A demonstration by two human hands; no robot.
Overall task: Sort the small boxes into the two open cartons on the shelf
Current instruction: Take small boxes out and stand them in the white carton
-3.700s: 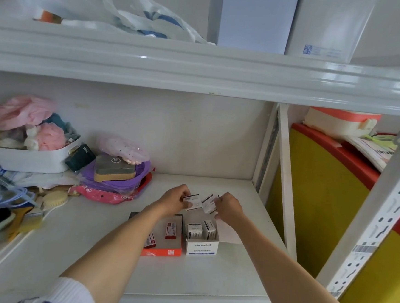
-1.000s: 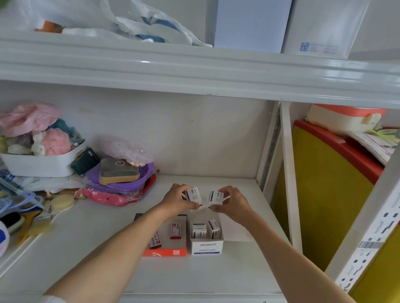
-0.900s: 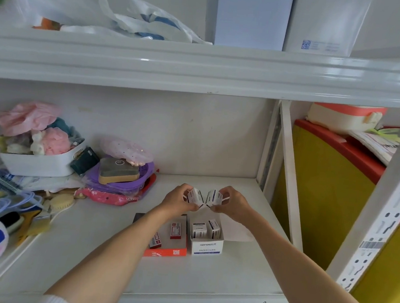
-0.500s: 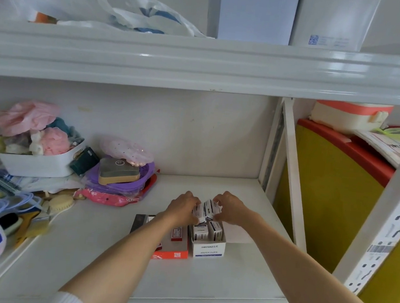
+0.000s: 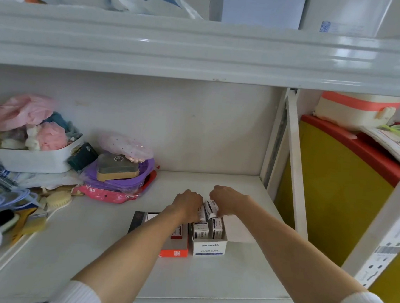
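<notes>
White carton [image 5: 208, 246]: cardboard, square, open at the top, printed "PAPER CLIPS" on its front; it stands on the shelf [image 5: 208, 281] and serves as landmark below.
Left hand [image 5: 188, 205]: above the carton's rear left corner, knuckles up, fingers curled down and closed on a small white box [image 5: 201, 214] that is mostly hidden beneath them.
Right hand [image 5: 226, 199]: above the carton's rear right, fingers bent down and pinching a second small white box [image 5: 210, 208], tilted, with a dark band on its face.
Two held boxes: touching or nearly so, just over the carton's back half; whether they rest on anything inside cannot be told.
Boxes inside [image 5: 208, 230]: two upright small white boxes side by side at the carton's front, dark-striped.
Orange carton [image 5: 174, 249]: flat and shallow, touching the white carton's left side; a small red-and-white box [image 5: 176, 232] lies in it, partly under the left forearm.
Shelf: smooth painted white metal, glossy.
Sleeves: ribbed white knit at both forearms.
</notes>
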